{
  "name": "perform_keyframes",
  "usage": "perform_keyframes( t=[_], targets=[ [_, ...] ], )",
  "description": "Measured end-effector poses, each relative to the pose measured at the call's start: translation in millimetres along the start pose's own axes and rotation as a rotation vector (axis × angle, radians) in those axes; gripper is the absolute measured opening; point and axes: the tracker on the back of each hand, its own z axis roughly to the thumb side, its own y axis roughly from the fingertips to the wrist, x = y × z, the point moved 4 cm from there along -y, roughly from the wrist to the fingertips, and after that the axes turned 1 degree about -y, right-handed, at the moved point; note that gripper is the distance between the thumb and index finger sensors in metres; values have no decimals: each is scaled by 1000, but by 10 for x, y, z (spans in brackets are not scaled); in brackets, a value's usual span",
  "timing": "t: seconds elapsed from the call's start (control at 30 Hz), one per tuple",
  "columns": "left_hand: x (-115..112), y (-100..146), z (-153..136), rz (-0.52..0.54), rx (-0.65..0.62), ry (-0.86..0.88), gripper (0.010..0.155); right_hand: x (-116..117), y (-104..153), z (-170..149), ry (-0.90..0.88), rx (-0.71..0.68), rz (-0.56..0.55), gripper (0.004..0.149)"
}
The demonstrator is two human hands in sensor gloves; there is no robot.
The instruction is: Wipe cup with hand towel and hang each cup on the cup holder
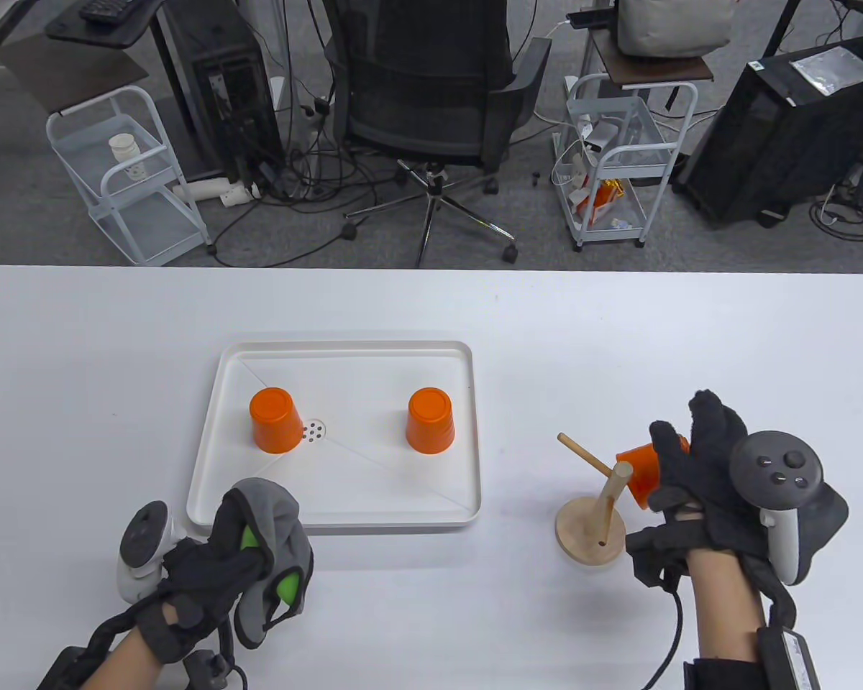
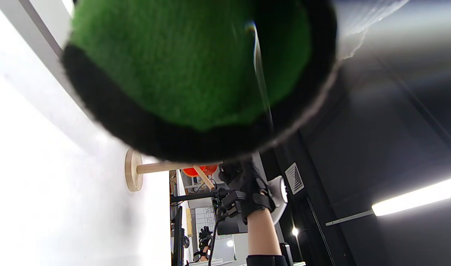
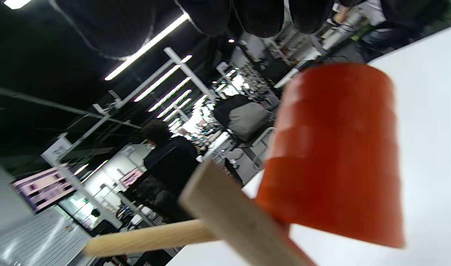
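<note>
Table view, white table (image 1: pixel 431 309), office chair (image 1: pixel 431 79) behind, left hand (image 1: pixel 216 560) gripping towel (image 1: pixel 273 546), right hand (image 1: pixel 697 467) holding cup (image 1: pixel 640 471).

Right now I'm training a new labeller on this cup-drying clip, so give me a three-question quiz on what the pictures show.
1. How many cups stand upside down in the tray?
2. True or false: the left hand holds the towel.
3. Where is the third cup? A) flat on the table B) at a peg of the wooden holder, by the right hand C) in the tray

Key: 1. two; 2. true; 3. B
</note>
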Motion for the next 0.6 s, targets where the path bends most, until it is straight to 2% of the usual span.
perform_keyframes(
  t=[0.17, 0.3, 0.47, 0.6],
  targets=[
    [6, 6, 8, -1, -5, -11, 79, 148, 224, 644, 143, -209, 30, 78],
    [15, 19, 34, 2, -14, -28, 79, 410, 360, 1066, 213, -334, 84, 79],
    [21, 24, 51, 0, -25, -35, 79, 929, 463, 1477, 255, -418, 203, 81],
    [29, 30, 64, 0, -35, -39, 79, 1378, 450, 1670, 344, -465, 270, 81]
  ],
)
